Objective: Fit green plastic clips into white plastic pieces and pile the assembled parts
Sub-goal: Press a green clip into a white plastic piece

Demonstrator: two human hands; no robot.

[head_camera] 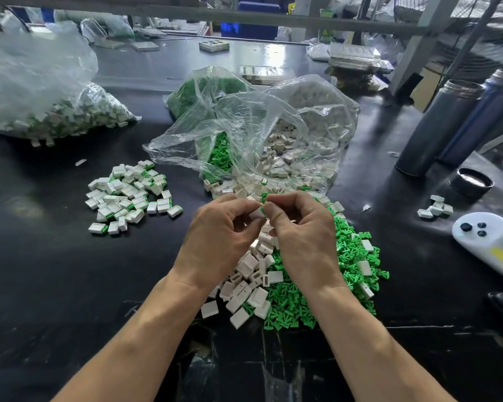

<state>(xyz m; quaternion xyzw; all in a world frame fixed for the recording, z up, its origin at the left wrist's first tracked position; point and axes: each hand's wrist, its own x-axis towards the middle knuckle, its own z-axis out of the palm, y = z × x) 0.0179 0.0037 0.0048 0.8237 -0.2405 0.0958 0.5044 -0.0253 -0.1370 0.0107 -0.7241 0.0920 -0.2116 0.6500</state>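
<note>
**Pushing a green clip into a white piece, above the loose stock**

Both hands held together over the middle of the black bench (55,271). Left hand (215,242) with fingers curled round a small white piece (257,213), pinching it between thumb and forefinger. Right hand (302,236) with fingers closed on a green clip (262,209), its tip touching the end of the white piece. Not possible to tell how deep the clip already sits, because the fingertips hide the joint.

Just under the hands, a heap of loose white pieces (253,274), and beside it to the right a heap of green clips (317,285), the two partly mixed. To the left, well apart, the pile of assembled parts (128,195), white with green ends showing. Behind the hands, open clear bags (259,134) with more stock.

Advice for this step, as a judgement only: keep the white piece steady, opening turned to the clip; line up the clip straight, not tilted, before pressing; push with the thumb along the axis until the clip seats fully; avoid squeezing the thin walls. After that, drop onto the left pile, not back into the loose heaps.
</note>
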